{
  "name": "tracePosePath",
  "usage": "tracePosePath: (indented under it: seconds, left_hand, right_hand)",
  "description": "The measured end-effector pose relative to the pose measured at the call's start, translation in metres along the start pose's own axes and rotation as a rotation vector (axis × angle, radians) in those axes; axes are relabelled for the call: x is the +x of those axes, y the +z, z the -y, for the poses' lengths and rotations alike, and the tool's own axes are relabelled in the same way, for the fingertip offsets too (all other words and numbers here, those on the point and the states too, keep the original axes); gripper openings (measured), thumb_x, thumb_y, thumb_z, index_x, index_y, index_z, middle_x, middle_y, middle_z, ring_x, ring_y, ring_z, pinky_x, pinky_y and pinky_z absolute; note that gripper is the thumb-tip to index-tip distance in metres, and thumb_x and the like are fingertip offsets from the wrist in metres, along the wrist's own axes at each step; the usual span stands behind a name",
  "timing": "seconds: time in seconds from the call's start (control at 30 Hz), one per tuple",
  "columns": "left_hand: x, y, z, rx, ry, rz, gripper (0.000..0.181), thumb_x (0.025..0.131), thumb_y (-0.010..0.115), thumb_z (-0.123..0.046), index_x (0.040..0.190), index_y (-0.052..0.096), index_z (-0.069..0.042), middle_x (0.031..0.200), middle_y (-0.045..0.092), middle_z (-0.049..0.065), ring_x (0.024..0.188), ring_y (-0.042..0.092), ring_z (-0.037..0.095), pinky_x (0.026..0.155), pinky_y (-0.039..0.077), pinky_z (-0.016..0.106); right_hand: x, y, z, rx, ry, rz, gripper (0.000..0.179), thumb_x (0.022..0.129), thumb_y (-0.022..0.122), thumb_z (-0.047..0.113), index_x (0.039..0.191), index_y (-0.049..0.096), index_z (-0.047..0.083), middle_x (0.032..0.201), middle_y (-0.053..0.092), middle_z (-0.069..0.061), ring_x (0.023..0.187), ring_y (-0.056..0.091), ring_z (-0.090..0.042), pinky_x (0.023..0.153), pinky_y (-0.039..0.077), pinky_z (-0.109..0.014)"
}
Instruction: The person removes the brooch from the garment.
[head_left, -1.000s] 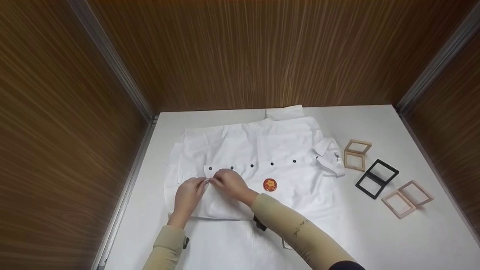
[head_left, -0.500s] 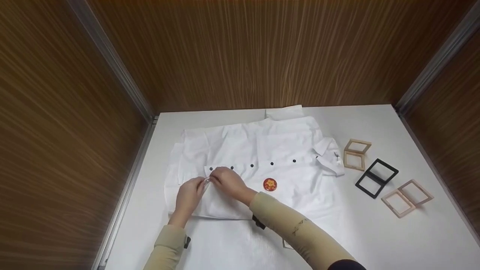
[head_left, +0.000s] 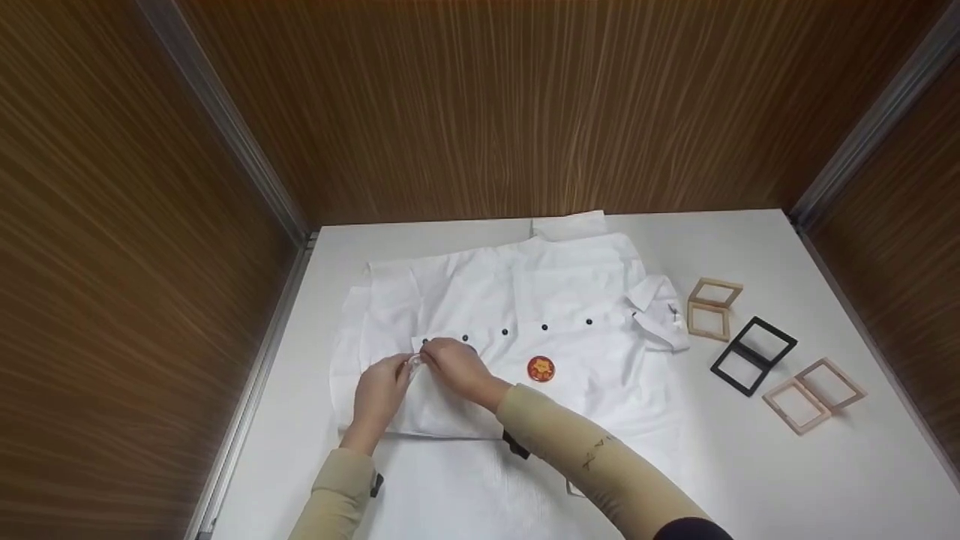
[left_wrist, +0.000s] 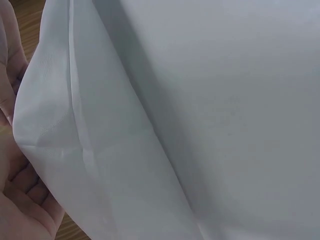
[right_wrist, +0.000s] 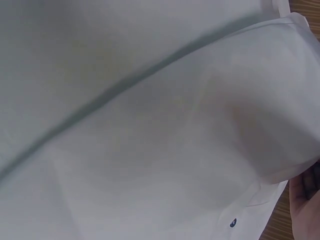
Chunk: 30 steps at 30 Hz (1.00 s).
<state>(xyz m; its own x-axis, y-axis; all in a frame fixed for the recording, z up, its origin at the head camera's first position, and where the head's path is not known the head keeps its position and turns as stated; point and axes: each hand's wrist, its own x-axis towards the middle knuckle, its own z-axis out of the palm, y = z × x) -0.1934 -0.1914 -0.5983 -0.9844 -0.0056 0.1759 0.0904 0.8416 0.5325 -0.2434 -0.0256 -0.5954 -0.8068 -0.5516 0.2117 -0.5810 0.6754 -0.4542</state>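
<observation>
A white shirt (head_left: 480,289) lies sideways across the table, its collar toward the right and its hem toward the left. Along its front runs a row of small dark buttons (head_left: 505,331); a red round badge (head_left: 541,369) with a yellow flower shape sits on the cloth. Near the hem, my left hand (head_left: 379,390) pinches the shirt's front edge. My right hand (head_left: 457,367) pinches the same edge right beside it, its fingers overlapping the button nearest the hem. In both wrist views white cloth fills most of the picture and hides the fingertips.
Three hinged, compact-like square frames stand unfolded on the right: a tan one (head_left: 709,309), a black one (head_left: 754,356) and a pinkish one (head_left: 814,397). The white table (head_left: 750,247) is bounded by a wood-grain back wall (head_left: 480,112) and side panels.
Both hands stay at the same spot with only small finger shifts. The placket's hem end has moved slightly to the right and nearer, so the last button is now mostly covered by the right hand.
</observation>
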Motion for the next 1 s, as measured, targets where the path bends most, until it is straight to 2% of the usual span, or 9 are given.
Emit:
tracePosePath:
  seconds: [0.23,0.4,0.57,0.67,1.0]
  left_hand:
    - [-0.0024,0.0012,-0.0023,-0.032,-0.014,-0.025,0.021,0.103,0.068,-0.014,0.121,0.077,-0.004,0.107,0.081,0.013,0.098,0.078,0.029,0.086,0.064,0.043]
    - [-0.0019,0.002,-0.0028,-0.064,-0.017,-0.033,0.021,0.102,0.068,-0.011,0.12,0.077,-0.003,0.102,0.081,0.013,0.09,0.076,0.027,0.082,0.063,0.044]
    - [-0.001,0.0024,-0.0022,-0.112,-0.045,0.002,0.022,0.102,0.068,-0.008,0.12,0.077,0.0,0.091,0.078,0.01,0.077,0.067,0.018,0.071,0.059,0.034]
    - [-0.0005,0.0019,-0.0017,-0.123,-0.064,0.029,0.023,0.103,0.067,-0.009,0.122,0.076,0.0,0.087,0.076,0.007,0.074,0.063,0.014,0.069,0.055,0.028]
    - [0.0034,0.0008,-0.0016,-0.133,-0.086,0.032,0.022,0.102,0.067,-0.009,0.119,0.077,0.0,0.086,0.076,0.008,0.074,0.064,0.015,0.068,0.054,0.028]
  right_hand:
    - [0.0003,-0.0015,0.0017,0.013,0.009,0.028,0.023,0.11,0.055,0.014,0.105,0.076,0.007,0.102,0.08,-0.011,0.097,0.076,-0.029,0.089,0.061,-0.039]
    - [0.0014,-0.0026,0.0009,0.032,0.019,0.021,0.023,0.109,0.055,0.013,0.103,0.076,0.007,0.101,0.08,-0.012,0.096,0.076,-0.03,0.088,0.061,-0.041]
    - [0.0014,-0.0033,0.0005,0.055,0.043,0.049,0.024,0.11,0.056,0.015,0.107,0.078,0.007,0.105,0.081,-0.01,0.102,0.077,-0.028,0.092,0.062,-0.04]
    - [0.0019,-0.0031,0.0012,0.072,0.067,0.061,0.025,0.111,0.055,0.015,0.107,0.079,0.007,0.106,0.081,-0.009,0.103,0.077,-0.026,0.093,0.062,-0.04]
    - [0.0025,0.0,0.0025,0.139,0.123,0.026,0.022,0.108,0.058,0.01,0.113,0.079,0.007,0.113,0.081,-0.008,0.111,0.076,-0.026,0.098,0.061,-0.04]
